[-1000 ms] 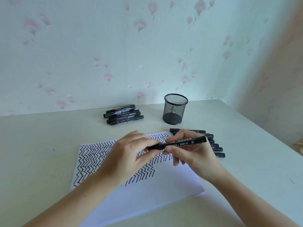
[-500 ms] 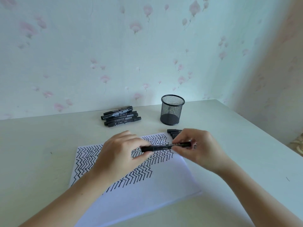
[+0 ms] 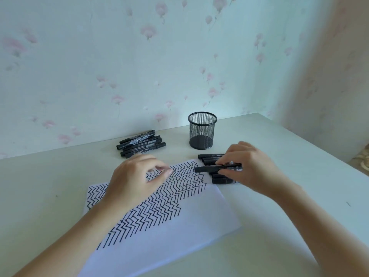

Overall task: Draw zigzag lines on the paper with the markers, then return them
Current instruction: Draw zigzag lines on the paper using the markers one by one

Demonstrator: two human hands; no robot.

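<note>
A white sheet of paper [image 3: 179,236] lies on the table, its upper half covered with black zigzag lines. My right hand [image 3: 251,168] pinches a capped black marker [image 3: 209,168] and holds it level just over a row of several black markers [image 3: 209,156] to the right of the paper. My left hand [image 3: 135,180] hovers over the paper's upper part with loosely curled fingers and holds nothing.
A second pile of several black markers [image 3: 141,143] lies at the back of the pale table [image 3: 40,186]. A black mesh pen cup [image 3: 202,129] stands behind the right-hand row. Flowered wallpaper closes the back and right.
My left hand has let go of the marker's end and drawn back to the left. My right hand has carried the marker to the right, over the row of markers.
</note>
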